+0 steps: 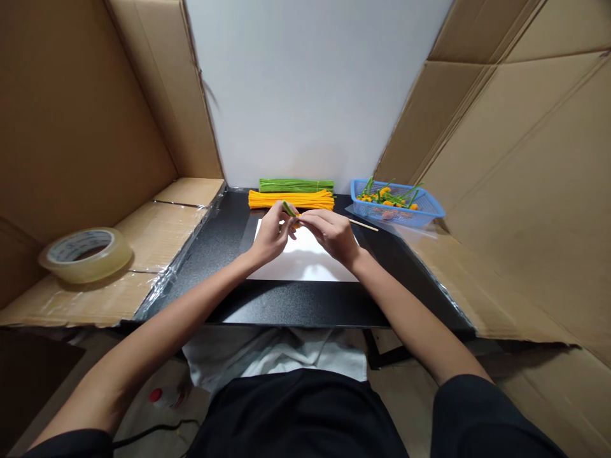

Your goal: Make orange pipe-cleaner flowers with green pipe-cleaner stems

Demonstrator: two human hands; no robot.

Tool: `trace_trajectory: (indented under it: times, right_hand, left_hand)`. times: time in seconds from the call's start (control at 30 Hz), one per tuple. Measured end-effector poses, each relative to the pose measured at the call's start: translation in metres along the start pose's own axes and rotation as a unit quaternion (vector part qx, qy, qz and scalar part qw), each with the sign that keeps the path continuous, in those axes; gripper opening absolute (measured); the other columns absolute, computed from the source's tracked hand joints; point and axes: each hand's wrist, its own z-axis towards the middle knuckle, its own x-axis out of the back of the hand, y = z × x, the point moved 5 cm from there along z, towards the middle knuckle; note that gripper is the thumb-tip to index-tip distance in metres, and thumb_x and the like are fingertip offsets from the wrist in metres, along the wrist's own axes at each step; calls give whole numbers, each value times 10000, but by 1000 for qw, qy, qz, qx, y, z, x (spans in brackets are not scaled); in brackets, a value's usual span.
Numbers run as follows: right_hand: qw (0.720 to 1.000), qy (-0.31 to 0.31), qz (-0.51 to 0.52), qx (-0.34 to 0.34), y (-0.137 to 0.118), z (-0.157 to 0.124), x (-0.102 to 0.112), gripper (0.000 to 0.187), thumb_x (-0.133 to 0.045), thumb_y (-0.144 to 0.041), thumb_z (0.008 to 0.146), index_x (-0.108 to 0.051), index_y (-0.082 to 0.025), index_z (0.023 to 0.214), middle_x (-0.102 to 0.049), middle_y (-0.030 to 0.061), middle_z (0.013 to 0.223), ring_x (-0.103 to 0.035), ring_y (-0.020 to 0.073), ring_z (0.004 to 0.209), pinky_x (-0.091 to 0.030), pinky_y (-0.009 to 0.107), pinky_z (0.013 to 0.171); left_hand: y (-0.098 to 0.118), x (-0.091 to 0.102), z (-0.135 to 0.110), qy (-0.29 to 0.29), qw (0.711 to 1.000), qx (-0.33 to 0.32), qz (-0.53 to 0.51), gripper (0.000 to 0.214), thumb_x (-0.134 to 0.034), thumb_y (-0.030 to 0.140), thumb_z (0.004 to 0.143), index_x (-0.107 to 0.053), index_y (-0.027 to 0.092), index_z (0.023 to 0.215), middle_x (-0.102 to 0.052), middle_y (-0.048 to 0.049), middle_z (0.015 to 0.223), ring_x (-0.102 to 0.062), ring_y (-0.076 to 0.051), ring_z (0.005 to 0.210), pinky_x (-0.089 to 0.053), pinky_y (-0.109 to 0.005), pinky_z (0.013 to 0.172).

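Note:
Over a white sheet my two hands meet, fingers close together. My left hand is closed on a small pipe-cleaner piece; its green end sticks up past the thumb. A bit of yellow pipe cleaner shows between the fingertips of both hands. My right hand pinches at this yellow part, its fingertips partly hidden. A thin light wooden stick juts out to the right from behind my right hand; whether it is held or lies on the table I cannot tell.
Behind my hands lie a yellow pipe-cleaner bundle and a green one. At the back right, a blue basket holds several yellow-and-green pieces. A tape roll rests on cardboard at left. Cardboard walls flank the black table.

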Motion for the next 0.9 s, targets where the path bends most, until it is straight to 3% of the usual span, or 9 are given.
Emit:
trace_trajectory:
  times: [0.33,0.63,0.77,0.9]
  right_hand:
    - [997,-24,-65,42,-2,-3,-1,247,-471,-201,1008,-705,-164,1078,-734,126,980,-679,214,886,-553,337,808]
    - [998,-11,-57,6,-2,-2,-1,254,-450,-219,1017,-683,-182,1110,-717,125,972,-669,224,898,-539,362,818]
    - [997,-1,-67,25,-2,-3,1,238,-460,-194,1011,-674,-171,1112,-717,127,982,-663,217,890,-534,344,805]
    - [997,-13,-65,35,-1,-4,2,242,-446,-201,1016,-674,-173,1094,-709,123,958,-653,219,876,-529,348,790]
  left_hand:
    - [5,-4,-1,-22,999,30,-39,233,-617,406,933,-583,191,1013,-550,-37,943,-590,-102,738,-591,-205,543]
    - [2,-4,2,34,996,31,-75,302,-620,487,915,-570,191,946,-585,-34,908,-589,-104,721,-522,-176,510]
    - [-1,-7,4,-16,988,74,-134,359,-648,525,882,-551,195,982,-662,-57,962,-674,-148,836,-583,-225,598]
    - [-5,-8,5,-84,970,137,-183,373,-675,518,866,-532,199,995,-691,-33,853,-707,-152,701,-568,-233,547]
